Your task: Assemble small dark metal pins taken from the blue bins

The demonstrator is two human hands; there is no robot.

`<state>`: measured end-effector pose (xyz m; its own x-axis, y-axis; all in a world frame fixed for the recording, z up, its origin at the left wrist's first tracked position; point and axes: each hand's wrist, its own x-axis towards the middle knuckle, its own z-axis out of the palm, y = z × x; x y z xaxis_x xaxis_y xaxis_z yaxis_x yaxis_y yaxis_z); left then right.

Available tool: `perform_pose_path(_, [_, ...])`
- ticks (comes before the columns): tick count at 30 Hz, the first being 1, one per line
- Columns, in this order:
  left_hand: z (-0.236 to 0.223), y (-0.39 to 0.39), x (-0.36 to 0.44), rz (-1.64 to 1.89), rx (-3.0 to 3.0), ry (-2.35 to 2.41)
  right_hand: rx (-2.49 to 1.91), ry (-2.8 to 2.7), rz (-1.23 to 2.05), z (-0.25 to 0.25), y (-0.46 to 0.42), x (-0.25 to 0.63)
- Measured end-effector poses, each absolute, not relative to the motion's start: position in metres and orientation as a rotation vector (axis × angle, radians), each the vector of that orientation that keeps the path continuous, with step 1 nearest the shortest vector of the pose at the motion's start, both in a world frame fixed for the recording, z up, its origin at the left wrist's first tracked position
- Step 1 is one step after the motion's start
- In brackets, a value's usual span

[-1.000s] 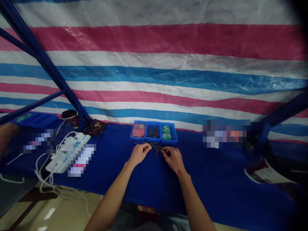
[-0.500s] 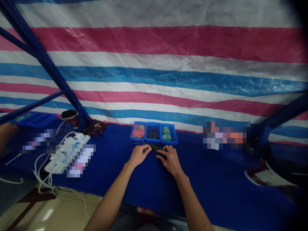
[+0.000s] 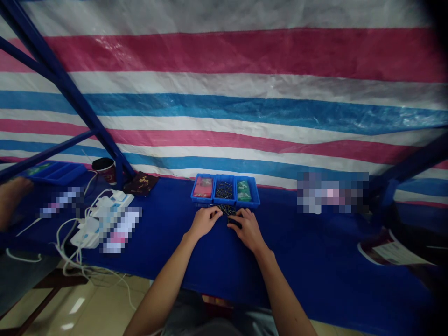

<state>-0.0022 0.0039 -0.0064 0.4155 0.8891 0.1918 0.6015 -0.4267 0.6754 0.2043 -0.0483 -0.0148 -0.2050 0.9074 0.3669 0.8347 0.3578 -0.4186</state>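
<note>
Closest to us, our forearms reach out over the blue cloth of the desk (image 3: 164,254), and our two hands meet near its far side. Our left hand (image 3: 205,223) rests with its fingers (image 3: 214,213) curled together, tips toward the small loose heap of dark nails (image 3: 226,209). Our right hand (image 3: 247,228) lies just beside it, with its fingers (image 3: 241,215) bunched over a dark clump (image 3: 235,223) at the heap's near edge. We cannot tell whether either hand is gripping anything, though the clump looks closest to our right fingers.

The heap lies ahead of and between our hands. The nails point every which way, so there is no single long axis, and the heap as a whole spreads sideways across our view.

Just beyond it stand three blue bins side by side: red packets (image 3: 203,187) on the left, loose nails (image 3: 224,190) in the middle, green packets (image 3: 243,191) on the right.

Off to the left are a white power strip (image 3: 91,232) with tangled cables, a paper cup (image 3: 104,170), a dark pouch (image 3: 142,183), a blue tray (image 3: 52,173) and another person's hand (image 3: 12,200). A striped tarpaulin (image 3: 224,116) hangs behind a blue steel frame (image 3: 66,93).
</note>
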Motion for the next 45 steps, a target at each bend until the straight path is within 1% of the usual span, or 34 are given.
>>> perform_pose_path(10, [-0.0047,0.0034,-0.0015,0.678,2.184,1.299,-1.522,-2.071,0.220,-0.0159,-0.0482,0.2037])
perform_pose_path(24, [-0.0072,0.0044,-0.0015,0.721,2.185,1.271,-1.551,-2.051,0.249,-0.0177,-0.0465,0.2008])
perform_pose_path(36, [-0.0075,0.0042,-0.0013,0.703,2.181,1.285,-1.549,-2.010,0.396,-0.0159,-0.0465,0.2000])
perform_pose_path(45, [-0.0052,0.0042,-0.0014,0.685,2.180,1.293,-1.565,-2.034,0.381,-0.0151,-0.0470,0.1997])
